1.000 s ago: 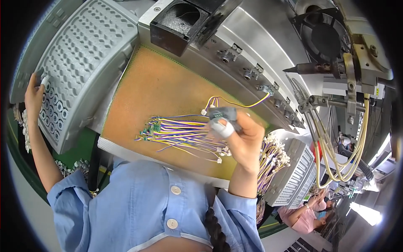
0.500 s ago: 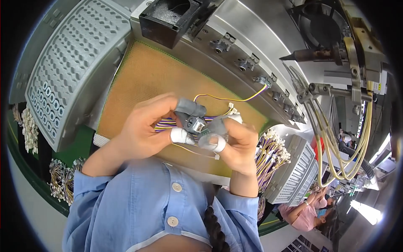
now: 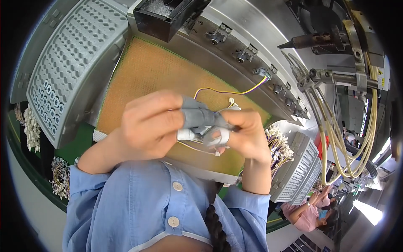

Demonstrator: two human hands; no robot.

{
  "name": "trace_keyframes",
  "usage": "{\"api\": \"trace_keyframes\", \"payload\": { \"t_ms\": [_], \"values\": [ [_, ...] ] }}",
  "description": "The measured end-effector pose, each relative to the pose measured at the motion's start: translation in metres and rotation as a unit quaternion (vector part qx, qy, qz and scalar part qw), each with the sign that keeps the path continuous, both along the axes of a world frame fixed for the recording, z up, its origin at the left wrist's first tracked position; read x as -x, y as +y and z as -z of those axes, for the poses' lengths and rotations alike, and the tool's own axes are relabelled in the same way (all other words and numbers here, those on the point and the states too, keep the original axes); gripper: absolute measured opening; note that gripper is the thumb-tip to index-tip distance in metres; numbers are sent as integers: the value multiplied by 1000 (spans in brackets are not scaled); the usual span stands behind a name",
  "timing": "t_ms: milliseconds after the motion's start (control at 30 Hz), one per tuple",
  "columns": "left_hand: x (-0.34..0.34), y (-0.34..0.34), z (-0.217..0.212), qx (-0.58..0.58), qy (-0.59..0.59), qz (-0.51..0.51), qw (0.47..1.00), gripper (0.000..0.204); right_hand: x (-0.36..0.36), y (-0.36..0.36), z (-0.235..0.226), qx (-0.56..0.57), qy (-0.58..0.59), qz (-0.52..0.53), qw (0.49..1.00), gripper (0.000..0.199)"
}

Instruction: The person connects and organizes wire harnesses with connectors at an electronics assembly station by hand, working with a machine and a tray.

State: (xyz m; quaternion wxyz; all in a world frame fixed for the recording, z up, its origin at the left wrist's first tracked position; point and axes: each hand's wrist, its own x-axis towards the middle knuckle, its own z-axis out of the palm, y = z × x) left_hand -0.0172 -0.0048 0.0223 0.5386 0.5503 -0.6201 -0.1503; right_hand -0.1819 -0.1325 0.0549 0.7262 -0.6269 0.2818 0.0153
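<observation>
across the top, 12 to 2 o'clock, runs a grey metal machine bed (image 3: 247,25) w/ a row of small clamp fixtures (image 3: 245,53) along its edge. at 10 o'clock sits a big grey moulded tray (image 3: 71,54) full of pockets, some w/ small round parts. centre is the tabletop, covered by an orange-brown mat (image 3: 147,80) w/ green edge. at 3 o'clock a bundle of pale yellow hoses (image 3: 340,138) hangs from a metal nozzle arm (image 3: 312,40). at 4 o'clock another grey tray (image 3: 300,168), w/ a heap of white-tipped wire leads (image 3: 279,147) just beside it. more wire bundles (image 3: 61,180) at 8 o'clock. 6 o'clock: blue buttoned shirt (image 3: 155,206).

left hand (image 3: 153,126) and right hand (image 3: 245,134) meet at centre, raised over the mat, fingertips capped in grey and white finger cots (image 3: 197,119). both grips closed narrow on a thin wire lead (image 3: 199,149) w/ small white connector; it droops just below the fingers. exact pinch point hidden by cots. a yellow-purple wire (image 3: 228,91) arcs from behind the hands toward 1 o'clock, up to a clamp.
</observation>
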Motion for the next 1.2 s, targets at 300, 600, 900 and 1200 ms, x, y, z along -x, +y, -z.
{"api": "trace_keyframes", "payload": {
  "t_ms": [300,600,900,1200],
  "values": [
    [-13,-32,-8,-60,9,133,989,24,5,-9,25,-80,-110,16,991,17],
    [15,35,78,-69,-390,113,911,37,40,-11,24,122,-154,287,938,45],
    [-61,48,35,-142,-146,-152,967,39,55,-14,37,49,-185,351,917,55],
    [-47,34,47,-193,-200,-58,959,22,46,-4,36,29,-213,347,913,35]
  ]
}}
